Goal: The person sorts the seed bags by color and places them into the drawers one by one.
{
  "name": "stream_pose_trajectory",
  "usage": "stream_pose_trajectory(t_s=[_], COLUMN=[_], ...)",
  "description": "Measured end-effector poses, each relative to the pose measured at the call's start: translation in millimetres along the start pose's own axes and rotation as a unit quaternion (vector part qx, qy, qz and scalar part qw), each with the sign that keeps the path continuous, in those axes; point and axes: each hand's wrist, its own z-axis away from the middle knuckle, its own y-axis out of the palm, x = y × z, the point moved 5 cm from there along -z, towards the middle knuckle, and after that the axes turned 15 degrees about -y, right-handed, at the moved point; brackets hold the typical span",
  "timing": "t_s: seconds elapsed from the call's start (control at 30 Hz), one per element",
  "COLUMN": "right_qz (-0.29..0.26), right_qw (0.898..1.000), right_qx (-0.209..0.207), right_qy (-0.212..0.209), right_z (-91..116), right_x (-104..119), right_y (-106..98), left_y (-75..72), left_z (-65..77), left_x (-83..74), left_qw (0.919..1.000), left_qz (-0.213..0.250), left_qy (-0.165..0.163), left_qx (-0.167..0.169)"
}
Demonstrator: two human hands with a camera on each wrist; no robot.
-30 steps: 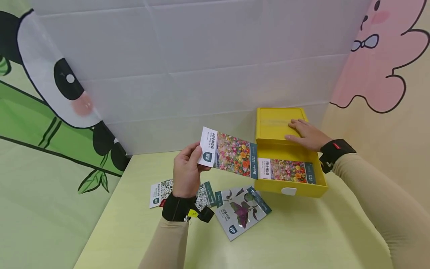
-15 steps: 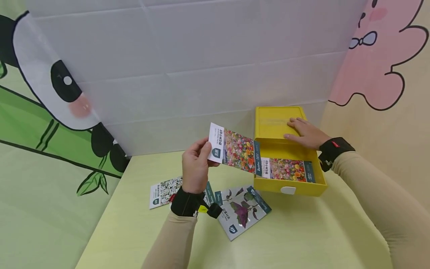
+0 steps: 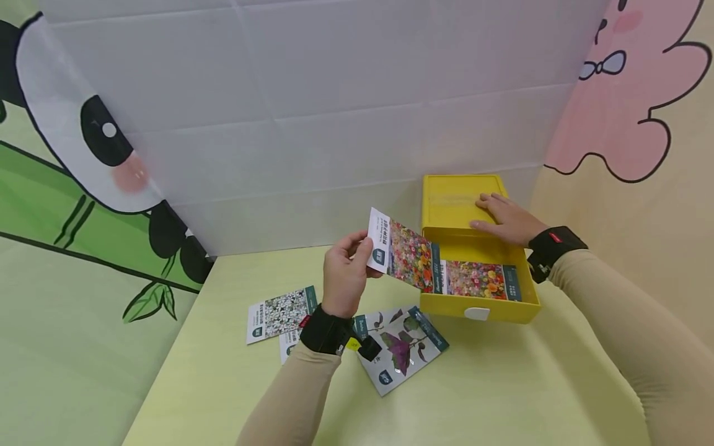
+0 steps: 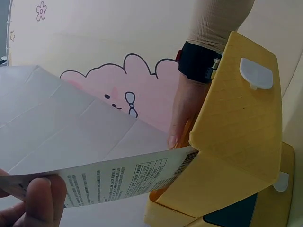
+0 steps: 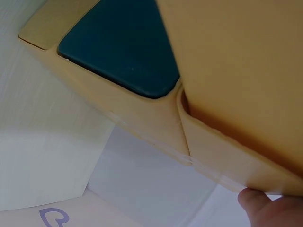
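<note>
Head: the left grip pinches one packet, which slopes long-ways right and down to one box; a second packet shows inside; at least three more packets lie on the tabletop; the right grip rests, fingers straight, on the lid. Left wrist: the packet ends at the box's edge; right wrist: a fingertip touches the box.

The box is yellow, its latch white, the held packet multicoloured floral with white and dark teal ends.
</note>
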Motion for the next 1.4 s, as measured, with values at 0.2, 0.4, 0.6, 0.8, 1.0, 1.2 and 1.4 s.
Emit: stream_pose_trajectory(t_s=[0.2, 0.4, 0.6, 0.8, 1.0, 1.2, 1.4], right_qz=[0.000, -0.003, -0.007, -0.014, 0.008, 0.026, 0.032], right_qw=[1.000, 1.000, 1.000, 1.000, 0.999, 0.999, 0.998], right_qx=[0.009, 0.013, 0.020, 0.025, 0.035, 0.046, 0.045], right_qy=[-0.004, -0.011, -0.009, -0.004, -0.006, -0.007, -0.016], right_z=[4.1, 2.3, 3.1, 10.5, 15.0, 25.5, 40.0], right_x=[-4.1, -3.3, -0.6, -5.6, -7.5, 2.4, 13.9], right_y=[0.7, -3.5, -7.6, -7.5, -10.3, -17.3, -26.4], left_y=[8.0, 14.9, 23.2, 29.6, 32.0, 33.5, 37.6], left_z=[0.7, 0.8, 1.4, 0.5, -1.1, -1.4, -0.3], left_x=[10.8, 17.2, 22.2, 27.4, 34.3, 41.4, 44.7], left_qw=[0.9999, 0.9994, 0.9985, 0.9973, 0.9971, 0.9965, 0.9961], left_qz=[-0.006, -0.027, -0.040, -0.057, -0.051, -0.033, -0.025], left_qy=[-0.009, -0.014, -0.024, -0.031, -0.044, -0.065, -0.068], left_qx=[0.008, 0.015, 0.028, 0.034, 0.035, 0.041, 0.050])
